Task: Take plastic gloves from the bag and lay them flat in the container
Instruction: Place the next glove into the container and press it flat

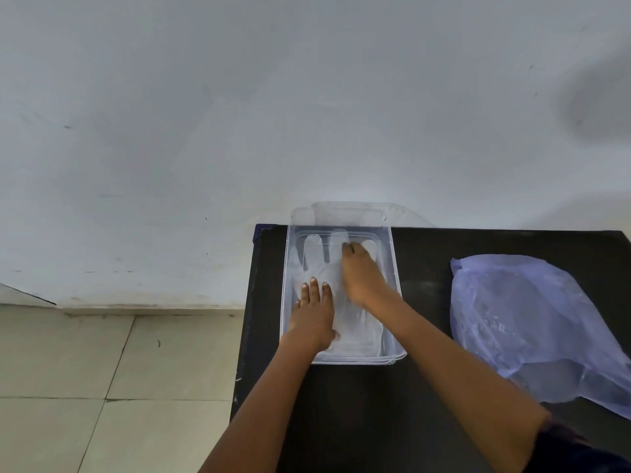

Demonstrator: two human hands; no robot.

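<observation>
Inside the clear plastic container (395,288), at the far left corner of the black counter (426,254): one translucent plastic glove (316,257) lies spread on the floor of the box, fingers pointing to 12 o'clock, cuff toward 6. Whether more gloves lie under it, cannot tell

Left hand (314,314) rests flat on the glove's palm area, fingers straight, grip open, pressing down. Right hand (360,274) reaches to the glove's fingers near 1 o'clock in the box; its fingertips bend down onto the film, but whether they pinch it or just press, cannot tell

Purple-tinted plastic bag (532,322) lies at 3 o'clock of the container, well apart, untouched by either hand; contents hazy through the film. Lid-like clear piece (348,213) stands behind the box at 12 o'clock against the wall

Step in hand, as judged: smoothing. To do it well, keep the left hand anchoring the palm while the right strokes outward along each glove finger toward 12 o'clock, pushing air and folds out. Thin film likely clings and lifts with skin, so lift hands straight up, slowly, cuff end last
</observation>
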